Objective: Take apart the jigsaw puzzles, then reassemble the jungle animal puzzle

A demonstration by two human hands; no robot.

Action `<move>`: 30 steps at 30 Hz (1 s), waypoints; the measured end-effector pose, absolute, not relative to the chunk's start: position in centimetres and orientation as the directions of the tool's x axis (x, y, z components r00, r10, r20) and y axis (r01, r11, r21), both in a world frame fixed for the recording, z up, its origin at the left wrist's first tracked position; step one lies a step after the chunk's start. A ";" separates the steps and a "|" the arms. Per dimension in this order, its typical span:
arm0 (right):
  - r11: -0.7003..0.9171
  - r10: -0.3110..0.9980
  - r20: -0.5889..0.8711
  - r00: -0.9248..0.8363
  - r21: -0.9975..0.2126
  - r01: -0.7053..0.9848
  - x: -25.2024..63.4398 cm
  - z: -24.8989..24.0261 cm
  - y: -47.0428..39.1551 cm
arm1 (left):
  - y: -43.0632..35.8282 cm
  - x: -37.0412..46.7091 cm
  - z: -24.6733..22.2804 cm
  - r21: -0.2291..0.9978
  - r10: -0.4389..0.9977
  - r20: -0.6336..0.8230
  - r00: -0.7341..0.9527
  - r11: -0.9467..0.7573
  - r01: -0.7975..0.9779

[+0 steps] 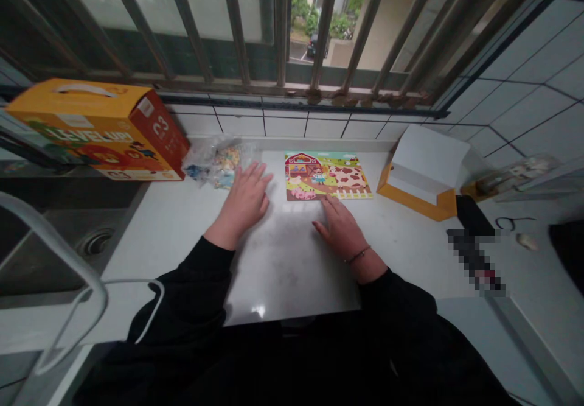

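Note:
My left hand [246, 198] lies with its fingers stretched out at the right edge of some clear plastic bags [223, 161] that hold small colourful pieces. Whether the fingers press on the bags or only rest beside them I cannot tell. A farm picture card [328, 176], printed with a barn, a cow and pigs, lies flat on the white counter [292, 260]. My right hand [340, 226] is just in front of the card, fingertips at its lower edge and thumb apart. Neither hand grips anything.
An orange box [100, 132] with a handle stands at the left, near a sink [55, 254]. Right of the card sits an open yellow and white box [422, 178]. Glasses [513, 222] lie farther right. A barred window [283, 28] is behind the counter.

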State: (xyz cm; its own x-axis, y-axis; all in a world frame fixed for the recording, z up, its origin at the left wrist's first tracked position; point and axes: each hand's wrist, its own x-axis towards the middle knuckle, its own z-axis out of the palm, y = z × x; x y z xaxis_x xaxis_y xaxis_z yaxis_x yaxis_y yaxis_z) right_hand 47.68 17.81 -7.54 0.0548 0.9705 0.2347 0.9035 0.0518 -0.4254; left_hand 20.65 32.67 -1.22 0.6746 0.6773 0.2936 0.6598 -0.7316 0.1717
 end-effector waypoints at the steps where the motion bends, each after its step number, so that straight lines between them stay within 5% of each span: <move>1: -0.001 0.974 0.206 0.091 -0.400 0.916 47.6 -7.6 19.0 | 31.3 21.3 -2.0 0.207 0.635 0.299 0.713 -0.772 0.601; 7: -0.112 0.990 0.044 0.131 -0.294 0.949 46.1 -8.0 21.3 | 26.0 22.9 -6.0 0.384 0.581 0.257 0.772 -0.795 0.470; 13: -0.079 0.990 0.083 0.110 -0.313 0.946 43.7 -8.2 16.4 | 27.1 22.0 -6.6 0.548 0.764 0.309 0.567 -0.630 0.551; 17: -0.044 0.987 0.129 0.096 -0.357 0.933 40.5 -8.4 11.8 | 27.8 21.6 -6.5 0.549 0.878 0.265 0.399 -0.478 0.686; 23: -0.032 0.980 0.177 0.095 -0.331 0.943 37.2 -7.6 6.9 | 27.5 21.1 -5.8 0.473 0.906 0.214 0.366 -0.424 0.772; 30: -0.461 0.807 0.247 0.536 -0.304 0.834 46.7 -6.3 9.1 | 27.3 21.5 -4.8 0.477 0.936 0.077 0.344 -0.337 0.812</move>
State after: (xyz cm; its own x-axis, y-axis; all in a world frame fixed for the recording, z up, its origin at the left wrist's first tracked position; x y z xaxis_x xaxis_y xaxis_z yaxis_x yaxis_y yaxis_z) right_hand 46.73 9.05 -6.30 0.5362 0.8070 0.2474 0.8337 -0.4607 -0.3044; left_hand 21.47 27.35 -4.77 0.3440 0.9358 0.0766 0.8116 -0.3374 0.4770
